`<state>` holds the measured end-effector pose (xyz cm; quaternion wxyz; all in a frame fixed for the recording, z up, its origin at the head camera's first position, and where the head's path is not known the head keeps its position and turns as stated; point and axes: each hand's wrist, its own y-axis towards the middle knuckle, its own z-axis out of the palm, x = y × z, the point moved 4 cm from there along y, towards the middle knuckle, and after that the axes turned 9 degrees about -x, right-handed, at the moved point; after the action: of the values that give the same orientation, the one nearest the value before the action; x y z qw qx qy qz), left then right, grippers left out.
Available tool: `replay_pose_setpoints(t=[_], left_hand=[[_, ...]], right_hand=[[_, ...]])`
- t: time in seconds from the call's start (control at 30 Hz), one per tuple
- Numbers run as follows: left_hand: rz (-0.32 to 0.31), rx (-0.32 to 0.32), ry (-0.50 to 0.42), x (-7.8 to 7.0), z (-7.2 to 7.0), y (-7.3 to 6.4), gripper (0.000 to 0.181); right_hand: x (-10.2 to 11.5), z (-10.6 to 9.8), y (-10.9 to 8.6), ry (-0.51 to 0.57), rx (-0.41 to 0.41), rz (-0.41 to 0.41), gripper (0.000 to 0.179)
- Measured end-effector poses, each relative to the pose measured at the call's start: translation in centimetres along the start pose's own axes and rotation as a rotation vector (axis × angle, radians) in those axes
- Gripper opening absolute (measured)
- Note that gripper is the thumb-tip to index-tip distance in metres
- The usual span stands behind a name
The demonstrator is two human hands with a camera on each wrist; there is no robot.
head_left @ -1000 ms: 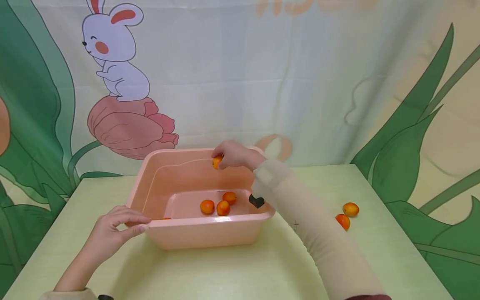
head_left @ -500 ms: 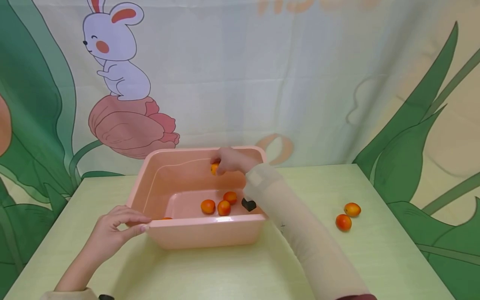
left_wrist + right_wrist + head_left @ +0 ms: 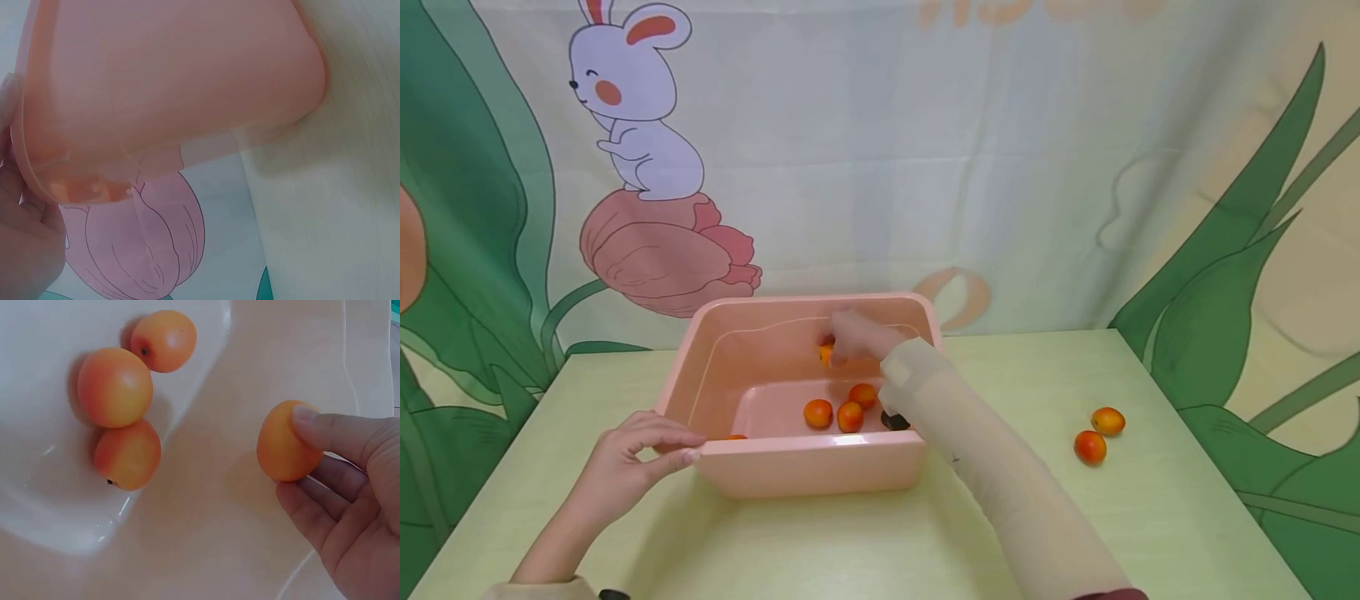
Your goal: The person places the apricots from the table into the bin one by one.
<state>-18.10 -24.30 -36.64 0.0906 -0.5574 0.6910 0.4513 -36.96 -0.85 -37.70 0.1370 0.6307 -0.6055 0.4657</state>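
Observation:
A pink plastic basin (image 3: 808,471) stands on the table. At its near left corner my left hand (image 3: 625,462) grips the rim between thumb and fingers; the left wrist view shows that hand (image 3: 28,250) at the rim's edge. Inside the basin, near the back wall, my right hand (image 3: 857,335) pinches an orange fruit (image 3: 284,444) between thumb and fingertips, above the floor. Three orange-red fruits (image 3: 115,387) lie touching on the basin's floor. Another fruit (image 3: 737,437) is mostly hidden behind the front wall, near my left hand.
Two more fruits, a red-orange one (image 3: 1090,448) and a yellower one (image 3: 1108,421), lie on the pale green table (image 3: 1022,367) to the right of the basin. A printed curtain (image 3: 820,167) with a rabbit and leaves hangs behind the table.
My right hand has lowered from the back rim into the basin, carrying the fruit down and slightly left. The left hand stays on the rim.

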Motion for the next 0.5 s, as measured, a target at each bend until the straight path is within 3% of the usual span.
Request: replay_pose_setpoints(t=[0.1, 0.2, 0.27, 0.43, 0.5], left_hand=[[-0.005, 0.003, -0.001, -0.1, 0.0, 0.0, 0.017], [-0.006, 0.002, -0.003, -0.2, -0.1, 0.0, 0.017], [-0.005, 0.000, -0.006, -0.2, -0.1, 0.0, 0.018], [-0.006, 0.003, -0.003, -0.2, -0.1, 0.0, 0.018], [-0.010, 0.006, 0.001, -0.2, -0.1, 0.0, 0.017]], right_hand=[[0.3, 0.2, -0.8, -0.008, -0.008, -0.016, 0.014], [0.9, 0.4, -1.4, -0.083, 0.006, -0.113, 0.010], [1.1, 0.3, -2.0, -0.047, 0.031, -0.066, 0.010], [1.2, 0.6, -2.0, -0.155, 0.019, -0.109, 0.015], [1.4, 0.4, -2.9, -0.121, 0.007, -0.053, 0.014]])
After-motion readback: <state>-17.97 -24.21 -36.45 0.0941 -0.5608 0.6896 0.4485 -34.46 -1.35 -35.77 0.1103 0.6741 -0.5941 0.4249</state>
